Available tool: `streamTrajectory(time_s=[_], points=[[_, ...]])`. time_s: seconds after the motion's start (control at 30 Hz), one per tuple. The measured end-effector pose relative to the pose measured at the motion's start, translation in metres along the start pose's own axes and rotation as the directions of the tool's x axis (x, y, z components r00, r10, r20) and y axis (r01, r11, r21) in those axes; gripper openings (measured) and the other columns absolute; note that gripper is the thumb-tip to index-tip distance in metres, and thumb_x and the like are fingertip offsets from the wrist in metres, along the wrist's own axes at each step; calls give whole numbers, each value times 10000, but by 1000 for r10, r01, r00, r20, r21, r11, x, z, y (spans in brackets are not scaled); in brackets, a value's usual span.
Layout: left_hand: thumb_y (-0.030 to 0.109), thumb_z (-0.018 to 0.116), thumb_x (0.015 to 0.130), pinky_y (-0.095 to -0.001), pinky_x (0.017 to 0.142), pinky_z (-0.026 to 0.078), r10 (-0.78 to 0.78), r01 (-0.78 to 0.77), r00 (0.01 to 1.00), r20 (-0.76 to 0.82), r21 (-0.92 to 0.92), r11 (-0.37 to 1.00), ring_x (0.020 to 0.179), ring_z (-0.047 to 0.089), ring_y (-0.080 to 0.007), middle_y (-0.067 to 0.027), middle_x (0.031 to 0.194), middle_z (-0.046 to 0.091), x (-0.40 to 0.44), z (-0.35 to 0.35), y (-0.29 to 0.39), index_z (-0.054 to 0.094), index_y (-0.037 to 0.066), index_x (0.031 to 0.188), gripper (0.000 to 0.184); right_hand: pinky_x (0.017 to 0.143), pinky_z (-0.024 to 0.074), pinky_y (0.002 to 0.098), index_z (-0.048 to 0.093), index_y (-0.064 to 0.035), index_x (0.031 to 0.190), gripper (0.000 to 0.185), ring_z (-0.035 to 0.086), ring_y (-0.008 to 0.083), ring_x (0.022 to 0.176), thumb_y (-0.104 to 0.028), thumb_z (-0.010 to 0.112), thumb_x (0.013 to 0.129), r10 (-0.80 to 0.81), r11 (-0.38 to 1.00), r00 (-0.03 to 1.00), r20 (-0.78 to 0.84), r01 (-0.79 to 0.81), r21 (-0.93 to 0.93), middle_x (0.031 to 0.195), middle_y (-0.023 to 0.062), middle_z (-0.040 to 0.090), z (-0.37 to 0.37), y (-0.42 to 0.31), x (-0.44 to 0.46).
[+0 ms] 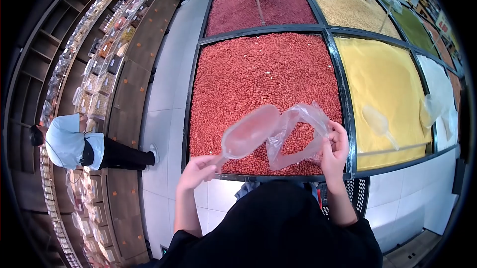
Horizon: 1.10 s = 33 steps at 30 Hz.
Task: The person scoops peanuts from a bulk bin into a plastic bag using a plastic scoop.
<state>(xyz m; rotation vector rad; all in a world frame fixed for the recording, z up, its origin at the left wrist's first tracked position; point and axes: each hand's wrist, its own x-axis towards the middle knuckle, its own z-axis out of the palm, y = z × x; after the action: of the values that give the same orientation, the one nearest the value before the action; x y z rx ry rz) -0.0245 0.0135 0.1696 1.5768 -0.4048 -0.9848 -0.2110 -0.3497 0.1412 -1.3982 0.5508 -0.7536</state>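
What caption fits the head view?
Over a bin of reddish kernels, the left hand holds a translucent scoop, the right hand a clear plastic bag.

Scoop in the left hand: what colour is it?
Translucent white; the scoop shows best in the head view.

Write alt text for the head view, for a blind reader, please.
A person's left hand holds a translucent scoop and the right hand an open clear plastic bag over a bin of red kernels. Other filled bins adjoin it; another person stands beside shelves at the picture's left.

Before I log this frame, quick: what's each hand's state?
Left hand: closed, holding the translucent scoop by its handle.
Right hand: closed, holding the plastic bag.
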Motion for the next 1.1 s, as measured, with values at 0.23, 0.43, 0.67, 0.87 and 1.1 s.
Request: streamTrajectory(time_s=[0.23,0.43,0.67,0.87,1.1], points=[[154,617,1030,-203,469,341,74,-139,740,-668,-44,989,528,475,-24,32,672,573,31,-2,-72,683,13,1003,158,577,397,167,496,-10,1387,429,507,12,657,82,536,971,43,999,999,13,-43,15,845,-12,558,1,-4,-4],[186,615,1032,-211,474,361,87,-77,590,-803,51,996,540,491,-29,24,699,601,48,-17,-158,715,2,1002,211,571,383,167,502,-11,1377,420,502,11,652,79,536,968,56,998,998,28,-57,17,843,-18,552,3,-4,-9],[126,621,1016,-229,500,362,118,-35,555,-824,118,992,562,465,-22,49,681,565,54,3,-184,694,-29,1001,172,577,389,172,509,-12,1371,418,499,16,651,78,535,964,64,998,997,44,-63,-11,830,-21,542,5,4,-13],[152,609,1022,-217,473,361,104,-71,595,-797,77,995,532,493,-37,31,663,566,53,12,-186,719,3,976,190,584,386,176,515,-8,1366,422,497,16,661,89,531,956,69,998,996,58,-68,-14,826,-22,534,14,2,-14],[160,608,1026,-220,484,375,46,-94,666,-744,-23,995,548,511,-39,25,656,563,54,21,-183,708,-4,985,197,582,363,173,521,-10,1361,431,473,11,667,100,532,945,39,999,998,57,-37,-33,844,-30,525,22,6,-18]])
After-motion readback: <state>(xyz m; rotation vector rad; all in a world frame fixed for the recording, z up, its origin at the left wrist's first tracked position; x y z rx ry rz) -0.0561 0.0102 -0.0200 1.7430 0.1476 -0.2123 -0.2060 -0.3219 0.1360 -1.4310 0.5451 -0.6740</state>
